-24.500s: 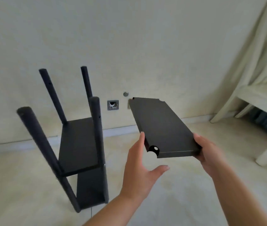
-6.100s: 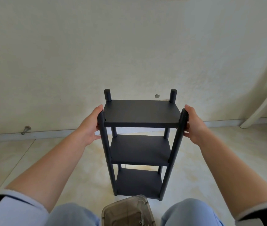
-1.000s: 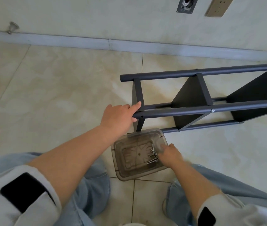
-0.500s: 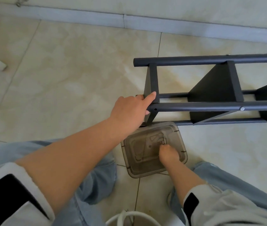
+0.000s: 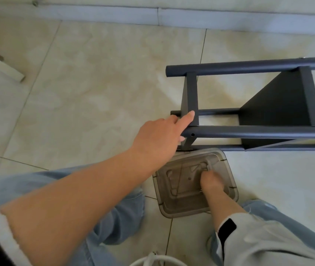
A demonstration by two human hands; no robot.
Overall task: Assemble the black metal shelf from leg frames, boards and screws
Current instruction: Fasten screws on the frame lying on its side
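My shelf [image 5: 258,132] is matt black metal, the tray [image 5: 174,191] smoky translucent plastic, floor [image 5: 99,89] glossy beige tile, my jeans [image 5: 114,223] pale denim cloth.

Left hand [image 5: 158,139] at the shelf [image 5: 249,131] end, fingers wrapped on the near leg, index finger extended onto the end board; right hand [image 5: 211,182] below the shelf, fingers curled downward

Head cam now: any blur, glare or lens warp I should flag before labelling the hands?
Head view: right hand in the plastic box is motion-smeared, so its fingers can't be read; left hand on the shelf is fairly sharp. Wide-angle bending shows in the baseboard and the shelf legs. Light is soft daylight with no hard glare; faint sheen on the floor tiles.
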